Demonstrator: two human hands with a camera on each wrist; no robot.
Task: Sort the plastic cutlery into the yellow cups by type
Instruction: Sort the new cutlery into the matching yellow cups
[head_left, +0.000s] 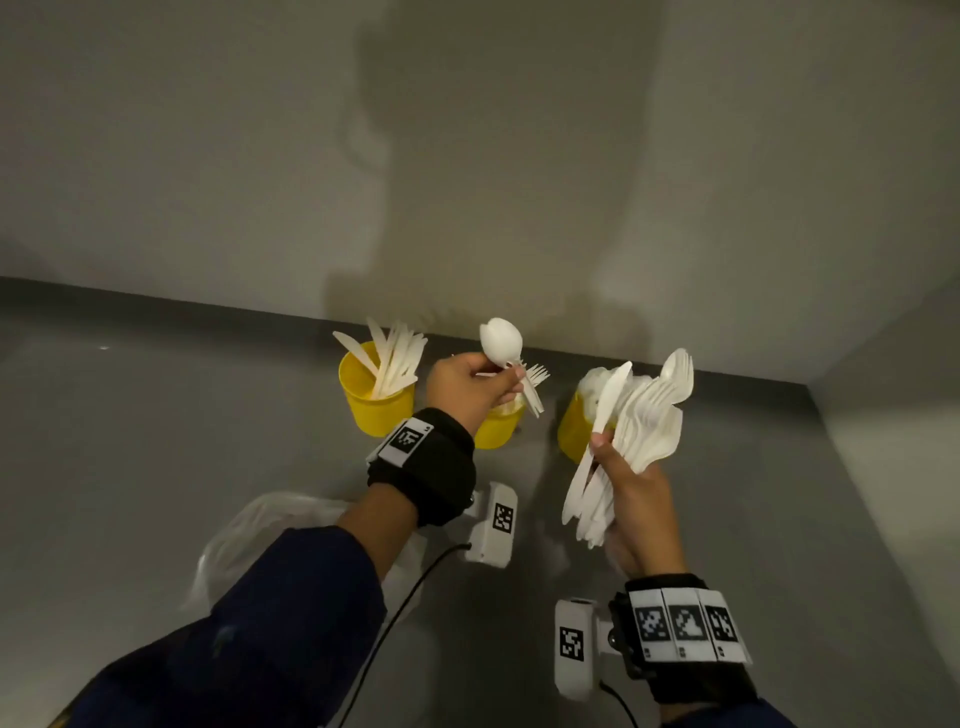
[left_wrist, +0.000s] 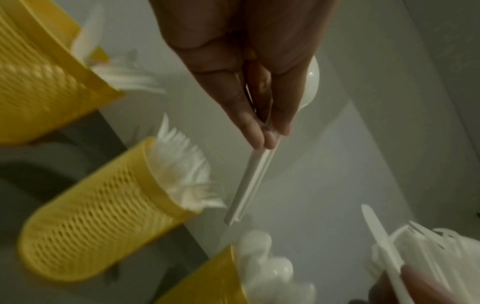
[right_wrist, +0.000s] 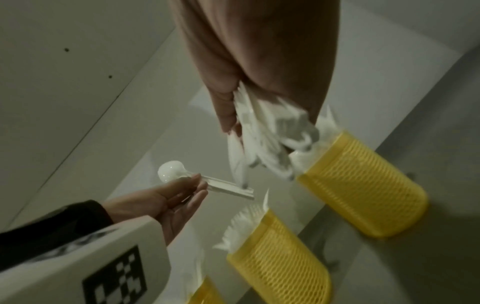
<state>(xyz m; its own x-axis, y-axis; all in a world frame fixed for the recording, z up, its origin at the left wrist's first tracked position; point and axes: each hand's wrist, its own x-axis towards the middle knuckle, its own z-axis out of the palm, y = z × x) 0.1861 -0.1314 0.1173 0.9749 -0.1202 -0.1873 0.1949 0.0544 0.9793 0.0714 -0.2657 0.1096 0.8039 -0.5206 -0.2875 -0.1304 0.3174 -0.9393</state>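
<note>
Three yellow mesh cups stand by the back wall. The left cup (head_left: 374, 405) (left_wrist: 39, 82) holds knives, the middle cup (head_left: 496, 431) (left_wrist: 98, 222) forks, the right cup (head_left: 571, 426) (left_wrist: 207, 283) spoons. My left hand (head_left: 511, 382) (left_wrist: 270, 137) pinches a white spoon (head_left: 501, 340) (left_wrist: 249, 176) by its handle, bowl up, above the middle cup. My right hand (head_left: 618, 462) (right_wrist: 233, 125) grips a fanned bundle of mixed white cutlery (head_left: 644, 415) (right_wrist: 262, 142) over the right cup (right_wrist: 363, 185). The right wrist view also shows the spoon (right_wrist: 171, 170) and the fork cup (right_wrist: 280, 261).
A crumpled clear plastic bag (head_left: 249, 540) lies on the grey counter (head_left: 130, 441) under my left forearm. The wall (head_left: 467, 182) runs right behind the cups and a side wall (head_left: 893, 415) closes the right. A black cable (head_left: 410, 597) hangs from my left wrist.
</note>
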